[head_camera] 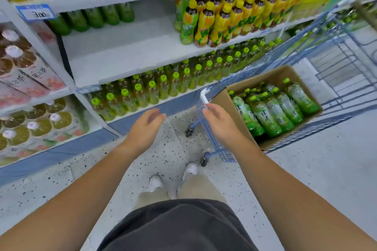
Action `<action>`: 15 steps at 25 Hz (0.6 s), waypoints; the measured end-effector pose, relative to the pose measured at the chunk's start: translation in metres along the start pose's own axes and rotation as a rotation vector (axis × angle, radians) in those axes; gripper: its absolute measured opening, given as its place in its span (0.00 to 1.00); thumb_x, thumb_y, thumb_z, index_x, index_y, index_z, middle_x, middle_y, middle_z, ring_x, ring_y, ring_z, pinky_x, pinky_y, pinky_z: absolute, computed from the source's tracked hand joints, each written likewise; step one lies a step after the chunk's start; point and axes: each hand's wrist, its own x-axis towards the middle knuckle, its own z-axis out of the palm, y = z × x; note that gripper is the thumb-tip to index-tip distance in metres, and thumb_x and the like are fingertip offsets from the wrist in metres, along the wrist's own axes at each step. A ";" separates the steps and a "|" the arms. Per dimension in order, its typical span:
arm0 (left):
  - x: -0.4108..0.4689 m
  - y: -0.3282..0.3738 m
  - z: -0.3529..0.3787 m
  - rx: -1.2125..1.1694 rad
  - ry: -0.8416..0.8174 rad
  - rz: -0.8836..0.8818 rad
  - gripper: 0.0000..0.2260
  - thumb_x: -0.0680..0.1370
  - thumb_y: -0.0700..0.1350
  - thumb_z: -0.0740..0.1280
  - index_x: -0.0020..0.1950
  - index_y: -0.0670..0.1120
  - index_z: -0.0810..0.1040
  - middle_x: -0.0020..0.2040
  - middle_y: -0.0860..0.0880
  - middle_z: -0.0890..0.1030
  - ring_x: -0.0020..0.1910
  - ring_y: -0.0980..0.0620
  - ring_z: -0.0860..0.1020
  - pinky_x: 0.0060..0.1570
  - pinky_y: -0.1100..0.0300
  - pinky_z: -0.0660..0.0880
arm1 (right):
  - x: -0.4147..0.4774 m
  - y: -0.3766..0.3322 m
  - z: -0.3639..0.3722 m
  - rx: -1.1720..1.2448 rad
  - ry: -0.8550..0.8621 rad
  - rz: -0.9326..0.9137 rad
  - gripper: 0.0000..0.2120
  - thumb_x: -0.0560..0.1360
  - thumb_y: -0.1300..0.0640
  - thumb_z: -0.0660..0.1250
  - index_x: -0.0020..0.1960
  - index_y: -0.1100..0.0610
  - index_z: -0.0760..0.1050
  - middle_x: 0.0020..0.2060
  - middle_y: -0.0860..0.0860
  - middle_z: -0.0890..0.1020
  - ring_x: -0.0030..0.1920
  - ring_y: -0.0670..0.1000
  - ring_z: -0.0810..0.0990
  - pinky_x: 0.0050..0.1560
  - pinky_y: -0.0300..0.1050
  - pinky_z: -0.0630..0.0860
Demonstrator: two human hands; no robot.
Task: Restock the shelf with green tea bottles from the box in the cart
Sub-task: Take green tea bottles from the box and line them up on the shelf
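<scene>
A cardboard box point(291, 75) stands in the blue wire cart point(334, 51) at the right, and several green tea bottles point(273, 112) lie inside it. On the white middle shelf point(122, 55), a few green tea bottles point(91, 17) stand at the back left, and the board in front of them is bare. My left hand point(145, 126) hovers over the floor with relaxed fingers and holds nothing. My right hand point(219, 117) reaches to the cart's white corner point(204, 98); its fingertips lie at that corner.
Yellow-capped juice bottles point(224, 18) fill the right of the middle shelf. Green-capped tea bottles point(163, 87) line the shelf below. Pink and white-capped packs point(26, 79) fill the left bay. The speckled floor point(102, 169) lies below, where my white shoes point(173, 175) stand.
</scene>
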 end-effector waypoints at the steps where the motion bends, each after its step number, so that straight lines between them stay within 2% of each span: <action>1: -0.004 0.000 0.011 0.011 -0.028 -0.003 0.22 0.82 0.57 0.61 0.75 0.52 0.69 0.72 0.54 0.71 0.66 0.55 0.70 0.61 0.56 0.66 | -0.009 0.011 -0.011 0.025 0.043 0.027 0.22 0.82 0.46 0.60 0.75 0.51 0.67 0.65 0.45 0.74 0.61 0.45 0.71 0.59 0.43 0.67; 3: -0.007 -0.001 0.028 0.014 -0.059 0.002 0.21 0.82 0.57 0.61 0.74 0.53 0.70 0.72 0.54 0.71 0.66 0.54 0.70 0.60 0.55 0.67 | -0.022 0.029 -0.027 0.052 0.078 0.065 0.22 0.82 0.47 0.61 0.74 0.52 0.68 0.62 0.45 0.74 0.61 0.46 0.72 0.60 0.44 0.69; 6: -0.007 0.005 0.052 0.008 -0.106 -0.021 0.20 0.82 0.58 0.62 0.73 0.54 0.71 0.70 0.54 0.72 0.64 0.53 0.72 0.58 0.55 0.69 | -0.031 0.055 -0.053 0.049 0.106 0.109 0.24 0.82 0.47 0.61 0.75 0.53 0.66 0.69 0.48 0.73 0.66 0.48 0.72 0.63 0.44 0.68; 9: 0.000 0.022 0.094 0.034 -0.158 -0.031 0.21 0.81 0.58 0.62 0.73 0.54 0.71 0.68 0.55 0.73 0.64 0.53 0.72 0.59 0.55 0.68 | -0.029 0.081 -0.095 0.055 0.160 0.192 0.23 0.82 0.46 0.61 0.75 0.52 0.66 0.66 0.48 0.76 0.62 0.55 0.77 0.64 0.52 0.74; 13: 0.017 0.051 0.166 0.023 -0.216 -0.035 0.21 0.82 0.56 0.62 0.74 0.52 0.70 0.65 0.57 0.71 0.60 0.57 0.70 0.57 0.58 0.65 | -0.015 0.113 -0.152 0.035 0.171 0.234 0.24 0.82 0.46 0.60 0.76 0.52 0.65 0.69 0.49 0.74 0.59 0.48 0.73 0.61 0.47 0.71; 15: 0.030 0.064 0.204 0.032 -0.242 -0.042 0.22 0.82 0.57 0.62 0.75 0.52 0.68 0.68 0.56 0.71 0.61 0.57 0.70 0.57 0.58 0.65 | -0.001 0.124 -0.181 0.023 0.161 0.248 0.24 0.82 0.46 0.60 0.76 0.52 0.65 0.69 0.50 0.73 0.60 0.48 0.72 0.65 0.49 0.70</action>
